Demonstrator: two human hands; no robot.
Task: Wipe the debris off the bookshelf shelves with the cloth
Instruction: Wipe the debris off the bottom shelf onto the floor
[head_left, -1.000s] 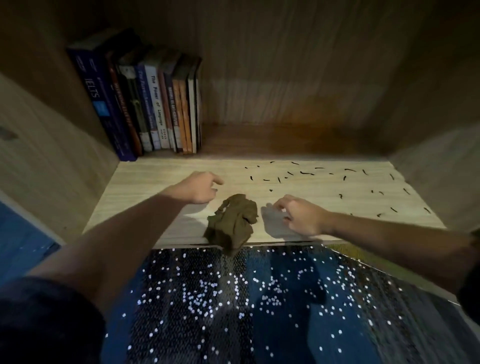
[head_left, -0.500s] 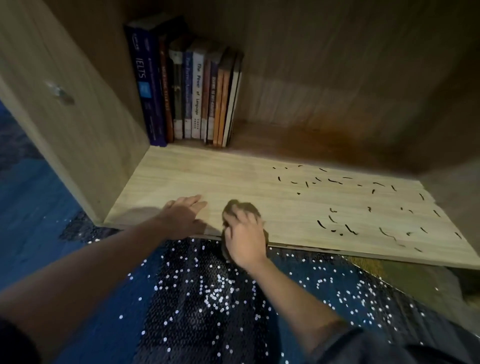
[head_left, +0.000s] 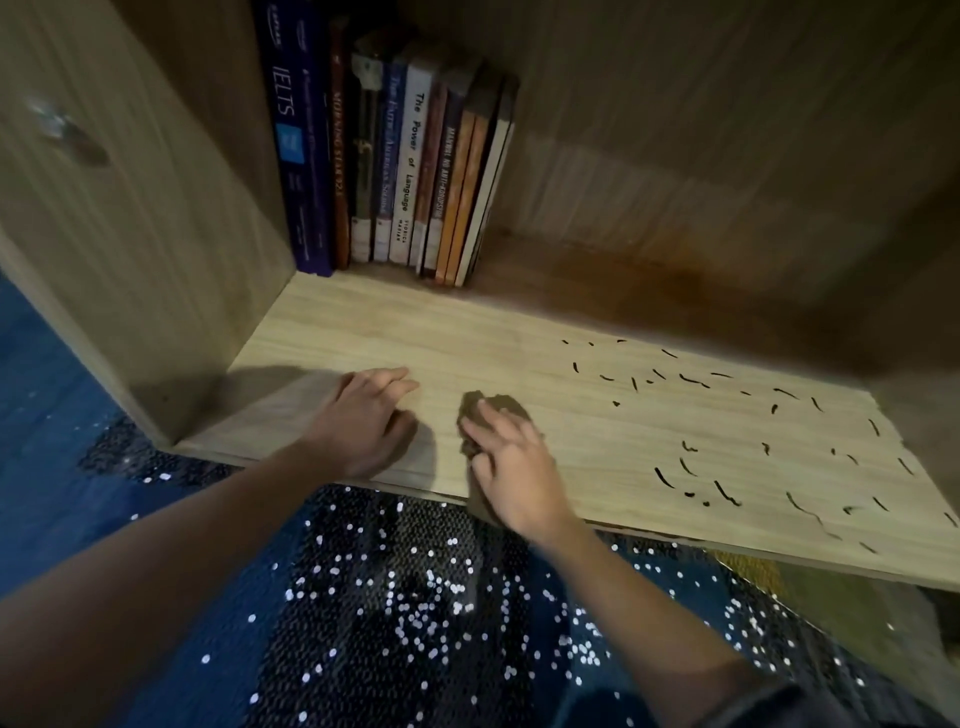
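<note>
Bookshelf interior seen from above; on the pale wooden shelf (head_left: 467, 332), the person's left hand (head_left: 363, 421) lies flat near the front left edge, fingers straight, holding nothing; just beside it, the right hand (head_left: 517, 467) presses on a crumpled brown cloth (head_left: 501, 404), fingers spread over it; the cloth overhangs the front edge; dark debris (head_left: 691, 379) slivers scatter across the right half, apart from the cloth; books (head_left: 410, 166) stand upright at back left.

Home study corner: wooden bookshelf (head_left: 467, 332), row of language books (head_left: 405, 166), blue spangled floor covering (head_left: 389, 597).
</note>
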